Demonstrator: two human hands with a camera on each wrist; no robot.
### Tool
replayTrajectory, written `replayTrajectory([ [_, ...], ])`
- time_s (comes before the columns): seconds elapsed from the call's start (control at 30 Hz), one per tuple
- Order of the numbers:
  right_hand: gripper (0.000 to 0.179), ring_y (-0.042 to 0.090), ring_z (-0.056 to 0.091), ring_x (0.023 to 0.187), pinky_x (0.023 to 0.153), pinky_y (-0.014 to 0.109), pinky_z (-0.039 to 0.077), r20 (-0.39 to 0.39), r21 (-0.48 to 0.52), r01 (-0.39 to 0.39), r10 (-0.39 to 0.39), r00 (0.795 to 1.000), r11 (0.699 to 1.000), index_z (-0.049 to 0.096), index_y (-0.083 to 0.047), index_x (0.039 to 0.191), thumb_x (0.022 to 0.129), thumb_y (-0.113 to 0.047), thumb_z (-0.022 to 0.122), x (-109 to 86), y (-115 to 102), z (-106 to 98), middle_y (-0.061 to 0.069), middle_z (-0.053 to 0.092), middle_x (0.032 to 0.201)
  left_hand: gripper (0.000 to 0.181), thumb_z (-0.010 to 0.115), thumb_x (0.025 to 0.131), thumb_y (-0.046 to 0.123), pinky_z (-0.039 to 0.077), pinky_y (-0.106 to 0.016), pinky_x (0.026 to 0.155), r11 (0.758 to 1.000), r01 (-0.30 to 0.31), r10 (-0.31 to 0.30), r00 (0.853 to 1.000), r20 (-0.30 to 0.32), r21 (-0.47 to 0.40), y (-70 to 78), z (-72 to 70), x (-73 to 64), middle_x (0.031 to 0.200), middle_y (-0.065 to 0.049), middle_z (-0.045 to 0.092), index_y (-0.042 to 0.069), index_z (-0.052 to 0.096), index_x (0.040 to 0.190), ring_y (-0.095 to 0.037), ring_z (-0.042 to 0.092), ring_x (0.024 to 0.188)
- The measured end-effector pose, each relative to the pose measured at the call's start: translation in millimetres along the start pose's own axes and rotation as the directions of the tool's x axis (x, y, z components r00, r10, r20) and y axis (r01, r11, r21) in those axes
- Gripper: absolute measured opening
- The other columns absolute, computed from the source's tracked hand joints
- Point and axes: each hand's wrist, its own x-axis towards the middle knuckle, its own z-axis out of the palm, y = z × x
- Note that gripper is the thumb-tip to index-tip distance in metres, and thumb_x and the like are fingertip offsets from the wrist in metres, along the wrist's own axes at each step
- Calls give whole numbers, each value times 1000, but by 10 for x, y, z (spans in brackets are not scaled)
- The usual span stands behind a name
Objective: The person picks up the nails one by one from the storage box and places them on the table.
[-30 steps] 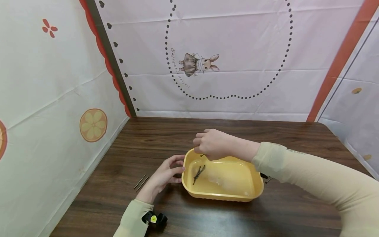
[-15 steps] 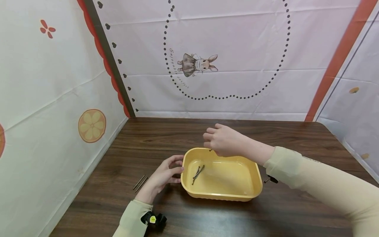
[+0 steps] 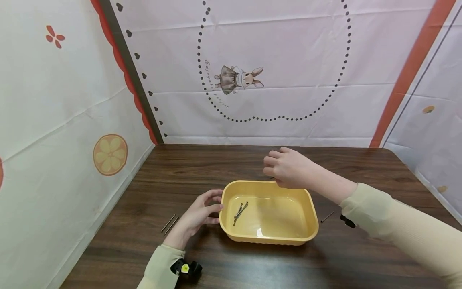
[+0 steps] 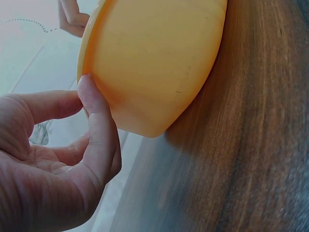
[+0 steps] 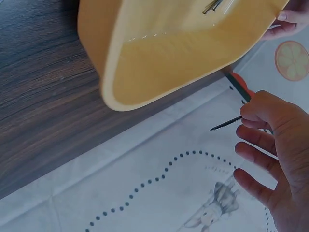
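A yellow plastic basin [image 3: 268, 241] stands on the table with several long metal nails [image 3: 240, 213] lying in its left part. My left hand [image 3: 200, 210] is at its left end, with thumb and fingers curled at the rim [image 4: 83, 58]. Above the far rim, my right hand [image 3: 290, 167] pinches a nail [image 5: 225, 124] between thumb and index finger, the pointed tip sticking out. The other right-hand fingers are loosely bent, and the nail's other end is hidden by the hand.
Two more nails [image 3: 169, 223] lie side by side on the dark wooden table [image 3: 202, 265], left of the left hand. A single nail [image 3: 327, 217] lies right of the basin. Printed cloth [image 3: 306, 52] hangs behind and at both sides.
My right hand, holding the nail, has moved right and back from over the basin's far left corner. The nail right of the basin has come into full view. My left hand stays at the rim.
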Motion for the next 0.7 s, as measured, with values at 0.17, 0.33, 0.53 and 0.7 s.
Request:
replayTrajectory([
  [0.17,21,18,50,77,61,31,39,-52,15,-32,33,998,999,60,-18,76,65,-14,76,-125,31,-26,-3,58,84,49,59,94,7,57,-26,66,1000,1,-1,1000,-2,0,-2,2,3,122,-14,48,7,46,142,-14,63,87],
  [0.33,20,19,49,74,60,31,37,-87,37,-62,65,994,997,58,-16,74,65,-9,74,-251,54,-37,-2,57,83,49,59,95,7,57,-26,65,1000,1,-1,1000,1,2,-7,0,7,123,-14,48,7,46,142,-15,63,87],
  [0.53,18,19,50,75,61,32,39,-79,33,-87,89,993,996,58,-15,76,67,-8,71,-386,63,-61,0,58,84,49,58,95,6,57,-25,65,1000,5,-5,1000,1,1,-14,1,11,123,-15,48,7,46,142,-14,63,88],
  [0.7,20,19,52,76,63,33,41,-90,27,-97,99,991,995,59,-14,77,65,-7,72,-539,31,-81,0,58,84,49,58,95,7,57,-25,65,1000,3,-3,1000,4,0,-8,-3,10,123,-14,48,7,45,142,-15,62,88],
])
